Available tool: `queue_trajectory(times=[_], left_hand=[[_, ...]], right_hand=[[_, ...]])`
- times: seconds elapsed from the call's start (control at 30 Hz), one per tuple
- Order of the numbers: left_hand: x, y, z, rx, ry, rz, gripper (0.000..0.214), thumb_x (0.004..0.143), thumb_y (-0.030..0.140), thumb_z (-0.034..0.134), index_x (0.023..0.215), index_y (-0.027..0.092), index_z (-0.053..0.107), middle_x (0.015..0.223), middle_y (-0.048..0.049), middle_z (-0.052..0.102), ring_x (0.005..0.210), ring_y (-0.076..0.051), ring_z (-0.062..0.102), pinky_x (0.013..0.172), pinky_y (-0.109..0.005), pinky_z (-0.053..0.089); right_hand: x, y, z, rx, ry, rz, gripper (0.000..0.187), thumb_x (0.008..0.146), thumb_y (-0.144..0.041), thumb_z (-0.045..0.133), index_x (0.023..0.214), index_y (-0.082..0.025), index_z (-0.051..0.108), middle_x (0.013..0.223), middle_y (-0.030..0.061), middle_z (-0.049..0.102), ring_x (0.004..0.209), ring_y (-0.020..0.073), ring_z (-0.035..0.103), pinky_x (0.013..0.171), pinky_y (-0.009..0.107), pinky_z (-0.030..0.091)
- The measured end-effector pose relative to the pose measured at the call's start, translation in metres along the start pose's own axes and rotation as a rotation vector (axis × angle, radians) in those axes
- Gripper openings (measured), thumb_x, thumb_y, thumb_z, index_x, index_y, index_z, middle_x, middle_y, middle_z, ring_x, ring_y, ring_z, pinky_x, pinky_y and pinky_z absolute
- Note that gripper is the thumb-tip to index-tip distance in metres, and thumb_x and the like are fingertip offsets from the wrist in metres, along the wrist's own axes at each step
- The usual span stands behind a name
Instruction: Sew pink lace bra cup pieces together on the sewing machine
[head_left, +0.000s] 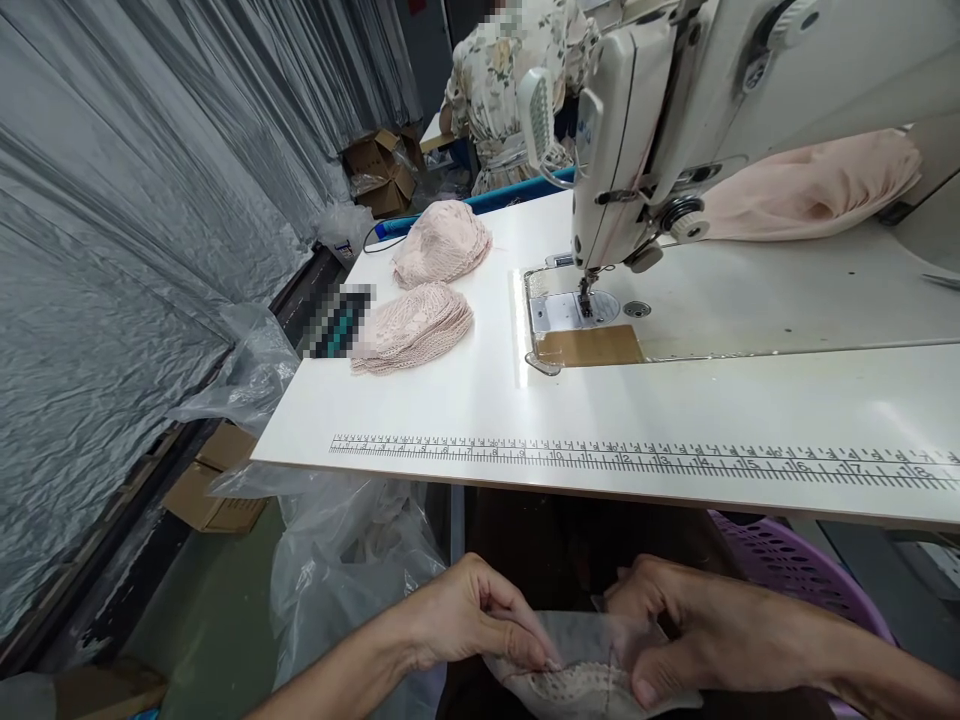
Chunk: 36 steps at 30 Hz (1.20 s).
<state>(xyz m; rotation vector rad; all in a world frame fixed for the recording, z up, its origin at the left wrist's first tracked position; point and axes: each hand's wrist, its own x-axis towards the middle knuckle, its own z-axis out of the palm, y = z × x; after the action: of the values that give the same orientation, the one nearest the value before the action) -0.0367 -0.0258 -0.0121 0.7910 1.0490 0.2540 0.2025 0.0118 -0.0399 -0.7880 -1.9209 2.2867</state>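
Both my hands are low in the view, below the front edge of the white sewing table [480, 400]. My left hand [469, 615] pinches the left edge of a small pale lace fabric piece [585, 680], fingers closed. From the right, my right hand [675, 630] grips the same piece, thumb pressed on it. The piece has a scalloped lace border. On the table's left part lie two stacks of pink lace pieces [416, 325] [442, 242]. The sewing machine [637, 130] stands at the back right, its needle above the metal plate [577, 310].
A printed ruler [637, 460] runs along the table's front edge. Pink cloth [810, 185] lies behind the machine. A purple basket [795, 570] sits under the table at right, clear plastic bags [337, 560] at left, cardboard boxes [214, 485] on the floor. Another person [510, 80] works beyond.
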Motion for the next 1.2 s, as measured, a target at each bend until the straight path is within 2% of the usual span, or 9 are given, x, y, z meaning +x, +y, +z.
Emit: queue_trajectory(times=[0.1, 0.23, 0.43, 0.53, 0.6, 0.77, 0.97, 1.2], left_hand=[[0.0, 0.0, 0.0, -0.011, 0.004, 0.015, 0.026, 0.059, 0.036, 0.085, 0.075, 0.017, 0.076, 0.061, 0.0005, 0.065, 0.057, -0.007, 0.057, 0.061, -0.017, 0.048], [0.001, -0.001, 0.001, -0.051, 0.005, 0.015, 0.028, 0.058, 0.036, 0.085, 0.075, 0.016, 0.076, 0.062, 0.0004, 0.066, 0.057, -0.007, 0.058, 0.064, -0.019, 0.048], [0.003, -0.002, 0.004, -0.082, 0.039, -0.048, 0.038, 0.048, 0.043, 0.088, 0.073, 0.016, 0.076, 0.063, 0.0005, 0.066, 0.059, -0.009, 0.059, 0.074, -0.027, 0.051], [0.002, -0.002, 0.003, -0.09, 0.056, -0.041, 0.041, 0.05, 0.047, 0.086, 0.074, 0.016, 0.076, 0.064, 0.0003, 0.066, 0.061, -0.011, 0.06, 0.079, -0.029, 0.05], [0.001, -0.003, 0.001, -0.088, 0.035, -0.058, 0.043, 0.048, 0.048, 0.087, 0.077, 0.017, 0.076, 0.065, 0.0007, 0.066, 0.063, -0.011, 0.06, 0.081, -0.03, 0.05], [0.0, -0.004, 0.002, 0.023, -0.028, -0.1, 0.057, 0.033, 0.041, 0.091, 0.083, 0.019, 0.076, 0.068, 0.0023, 0.066, 0.069, -0.014, 0.063, 0.081, -0.031, 0.049], [0.0, -0.004, 0.006, 0.103, 0.014, -0.05, 0.054, 0.037, 0.049, 0.088, 0.079, 0.017, 0.076, 0.064, 0.0017, 0.067, 0.065, -0.013, 0.062, 0.071, -0.024, 0.049], [0.001, -0.004, 0.007, 0.062, 0.014, -0.063, 0.054, 0.036, 0.045, 0.089, 0.08, 0.017, 0.076, 0.068, -0.0006, 0.07, 0.073, -0.019, 0.068, 0.08, -0.031, 0.052]], right_hand=[[0.001, 0.002, 0.001, -0.001, 0.024, 0.033, 0.036, 0.063, -0.049, 0.076, 0.075, -0.015, 0.075, 0.06, -0.0021, 0.055, 0.057, 0.0105, 0.048, 0.053, 0.021, 0.036], [0.0, 0.002, -0.002, -0.005, 0.039, 0.051, 0.029, 0.069, -0.044, 0.073, 0.071, -0.015, 0.071, 0.06, -0.0036, 0.05, 0.058, 0.0095, 0.043, 0.053, 0.02, 0.032], [0.005, -0.002, 0.001, 0.093, -0.051, 0.059, 0.034, 0.069, -0.047, 0.073, 0.068, -0.015, 0.063, 0.061, -0.0037, 0.047, 0.057, 0.0085, 0.04, 0.05, 0.019, 0.028], [0.007, 0.0, 0.002, 0.14, -0.049, 0.053, 0.035, 0.071, -0.047, 0.07, 0.063, -0.015, 0.059, 0.059, -0.0048, 0.042, 0.055, 0.0079, 0.034, 0.049, 0.021, 0.024], [0.007, 0.002, 0.002, 0.159, -0.05, 0.048, 0.036, 0.07, -0.047, 0.071, 0.06, -0.015, 0.058, 0.059, -0.0043, 0.043, 0.056, 0.0085, 0.035, 0.051, 0.022, 0.024], [0.004, -0.001, 0.001, 0.187, -0.081, 0.03, 0.034, 0.069, -0.046, 0.073, 0.064, -0.013, 0.066, 0.066, -0.0008, 0.052, 0.063, 0.0119, 0.045, 0.057, 0.023, 0.032], [0.006, -0.004, -0.002, 0.15, -0.093, -0.052, 0.042, 0.071, -0.053, 0.072, 0.06, -0.013, 0.067, 0.064, -0.0016, 0.05, 0.063, 0.0119, 0.045, 0.057, 0.023, 0.03], [0.011, -0.009, 0.006, 0.204, -0.123, -0.037, 0.04, 0.065, -0.051, 0.077, 0.074, -0.013, 0.069, 0.067, -0.0011, 0.055, 0.062, 0.0112, 0.049, 0.057, 0.022, 0.036]])
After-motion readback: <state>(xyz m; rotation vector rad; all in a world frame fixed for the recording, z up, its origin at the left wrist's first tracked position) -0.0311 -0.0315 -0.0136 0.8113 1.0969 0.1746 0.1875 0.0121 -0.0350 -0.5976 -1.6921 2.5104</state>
